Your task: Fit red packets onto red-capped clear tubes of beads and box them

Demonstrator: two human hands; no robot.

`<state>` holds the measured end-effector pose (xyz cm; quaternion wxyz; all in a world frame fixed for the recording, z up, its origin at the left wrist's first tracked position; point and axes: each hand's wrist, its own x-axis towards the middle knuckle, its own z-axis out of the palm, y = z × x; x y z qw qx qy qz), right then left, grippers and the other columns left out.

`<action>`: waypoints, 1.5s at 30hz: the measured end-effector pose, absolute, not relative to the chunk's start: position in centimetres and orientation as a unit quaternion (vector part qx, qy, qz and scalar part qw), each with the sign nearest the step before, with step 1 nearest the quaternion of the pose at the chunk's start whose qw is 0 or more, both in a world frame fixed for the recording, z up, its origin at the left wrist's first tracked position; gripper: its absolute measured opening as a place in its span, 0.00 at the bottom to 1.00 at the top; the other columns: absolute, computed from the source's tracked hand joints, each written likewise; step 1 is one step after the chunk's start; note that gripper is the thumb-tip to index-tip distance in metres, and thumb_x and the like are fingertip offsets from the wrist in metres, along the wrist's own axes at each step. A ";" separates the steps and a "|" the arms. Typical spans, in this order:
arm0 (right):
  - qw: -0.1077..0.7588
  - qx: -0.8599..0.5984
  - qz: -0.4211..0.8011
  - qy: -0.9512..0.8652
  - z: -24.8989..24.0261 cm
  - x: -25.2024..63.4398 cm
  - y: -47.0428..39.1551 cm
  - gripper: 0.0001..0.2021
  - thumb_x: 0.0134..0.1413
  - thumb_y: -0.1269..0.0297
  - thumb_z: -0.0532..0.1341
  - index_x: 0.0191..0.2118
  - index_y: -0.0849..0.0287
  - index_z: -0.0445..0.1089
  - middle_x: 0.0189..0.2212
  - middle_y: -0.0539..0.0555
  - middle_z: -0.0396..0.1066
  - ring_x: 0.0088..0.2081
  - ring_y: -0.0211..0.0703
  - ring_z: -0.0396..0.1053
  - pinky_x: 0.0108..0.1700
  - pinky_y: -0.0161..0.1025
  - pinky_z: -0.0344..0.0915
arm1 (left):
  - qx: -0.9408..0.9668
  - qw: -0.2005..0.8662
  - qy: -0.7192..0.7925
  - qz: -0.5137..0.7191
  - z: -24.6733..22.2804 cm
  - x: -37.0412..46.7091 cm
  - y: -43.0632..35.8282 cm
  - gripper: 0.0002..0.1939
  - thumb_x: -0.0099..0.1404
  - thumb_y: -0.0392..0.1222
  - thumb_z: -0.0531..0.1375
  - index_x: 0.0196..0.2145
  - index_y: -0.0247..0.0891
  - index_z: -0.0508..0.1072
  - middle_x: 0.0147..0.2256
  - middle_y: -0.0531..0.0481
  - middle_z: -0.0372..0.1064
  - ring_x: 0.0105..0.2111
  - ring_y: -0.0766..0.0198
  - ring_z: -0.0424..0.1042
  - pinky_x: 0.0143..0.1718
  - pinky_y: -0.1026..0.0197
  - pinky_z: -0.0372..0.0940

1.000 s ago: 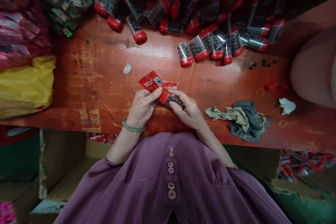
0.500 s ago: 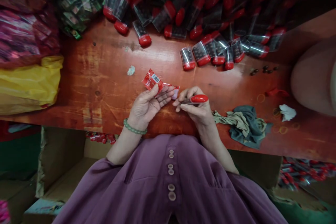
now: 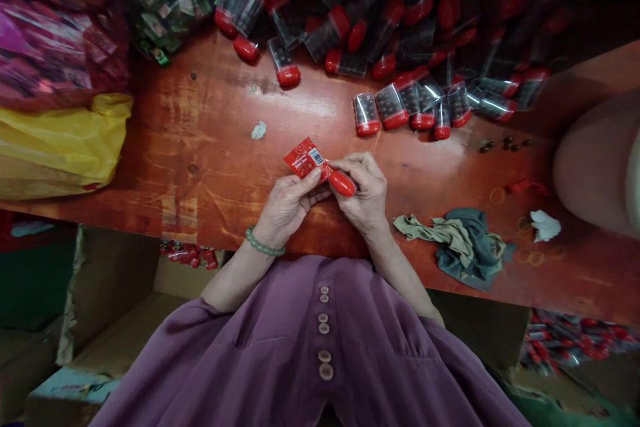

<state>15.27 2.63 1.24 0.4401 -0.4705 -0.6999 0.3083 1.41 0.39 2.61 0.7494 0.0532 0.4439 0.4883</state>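
Note:
My left hand (image 3: 289, 207), with a green bead bracelet at the wrist, pinches a red printed packet (image 3: 303, 159) that has a barcode on it. My right hand (image 3: 365, 192) is closed on a container with a glossy red cap (image 3: 342, 183). The cap sits against the packet's right end, between my two hands. My fingers hide most of the container's body. Beyond my hands, clear containers with red caps and dark balls inside (image 3: 367, 113) lie on the wooden table (image 3: 225, 167).
A large pile of capped containers (image 3: 330, 33) fills the back. Bags of wrapped packets (image 3: 60, 47) and a yellow bag (image 3: 65, 147) are at the left. At the right are a cloth (image 3: 465, 247), white tissue (image 3: 545, 225), rubber bands and a pale round tub (image 3: 595, 153).
My right hand has moved left with the red-capped container, up to the packet. The packet's right end is now hidden behind my fingers and the cap. The whole view has shifted slightly.

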 end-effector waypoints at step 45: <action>0.454 -0.421 -0.039 -0.785 0.8 17.4 1.8 0.08 0.57 0.71 0.63 0.42 0.59 0.72 0.31 0.52 0.80 0.32 0.40 0.79 0.37 0.34 0.76 | 0.019 0.743 0.447 0.499 3.4 3.3 1.8 0.14 0.51 0.45 0.73 0.22 0.34 0.76 0.23 0.53 0.73 0.26 0.69 0.71 0.34 0.63 0.68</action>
